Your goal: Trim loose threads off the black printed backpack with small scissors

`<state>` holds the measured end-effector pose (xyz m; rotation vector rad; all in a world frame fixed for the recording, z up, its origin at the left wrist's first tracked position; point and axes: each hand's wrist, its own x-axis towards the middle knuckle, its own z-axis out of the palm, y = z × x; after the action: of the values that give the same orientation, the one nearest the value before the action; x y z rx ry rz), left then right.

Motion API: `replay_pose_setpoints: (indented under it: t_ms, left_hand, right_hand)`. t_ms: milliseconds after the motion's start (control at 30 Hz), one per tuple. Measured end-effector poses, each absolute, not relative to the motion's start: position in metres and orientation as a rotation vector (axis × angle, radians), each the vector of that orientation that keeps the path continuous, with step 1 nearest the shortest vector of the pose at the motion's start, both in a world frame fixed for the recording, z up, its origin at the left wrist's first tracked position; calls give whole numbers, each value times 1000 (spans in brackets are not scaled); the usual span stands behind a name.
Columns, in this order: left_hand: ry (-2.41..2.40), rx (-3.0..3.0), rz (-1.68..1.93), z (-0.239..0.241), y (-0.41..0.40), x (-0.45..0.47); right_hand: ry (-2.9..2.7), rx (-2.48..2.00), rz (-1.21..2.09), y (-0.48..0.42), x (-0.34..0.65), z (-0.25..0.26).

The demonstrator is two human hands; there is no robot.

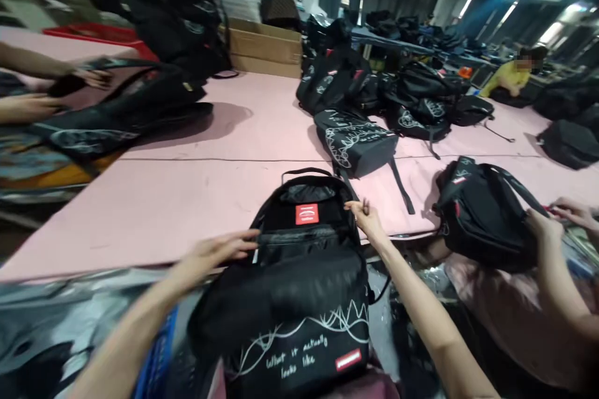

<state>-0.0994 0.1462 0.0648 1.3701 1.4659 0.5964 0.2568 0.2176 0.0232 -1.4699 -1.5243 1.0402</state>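
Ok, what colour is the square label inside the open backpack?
Red with white markings; the square label shows in the head view.

My left forearm (138, 315) and right forearm (421, 305) are bare, slim and smooth in outline, broadening away from the wrist. My left hand (222, 250) is bare too, its slender fingers softened by blur. My right hand (368, 221) is narrow at the wrist. The mauve cloth (374, 386) at the bottom may be my clothing; I cannot be sure.
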Motion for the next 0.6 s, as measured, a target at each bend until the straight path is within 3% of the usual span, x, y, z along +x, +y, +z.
replay_pose_setpoints:
  t_ms: [100,167,267,333,433,500,600]
  left_hand:
    - [1711,880,1284,89,165,-111]
    - [1818,748,1550,96,167,-91]
    - [1906,1204,1670,94,161,-28]
    - [1760,1872,1441,86,157,25]
    - [1300,2543,537,63,158,101]
    - [1377,2619,41,44,161,136]
    - [1398,2552,-302,26,169,156]
  right_hand:
    - [-1141,-1465,1076,194,310,13]
    - [-1106,-1487,1103,173,326,-6]
    - [-1099,-1450,1196,151,321,-36]
    - [-1105,-1418,1238,145,312,-49]
    - [-1094,-1406,1202,144,304,-57]
    - [-1101,-1405,1162,144,303,-60]
    - [-1100,-1390,1154,143,306,-64]
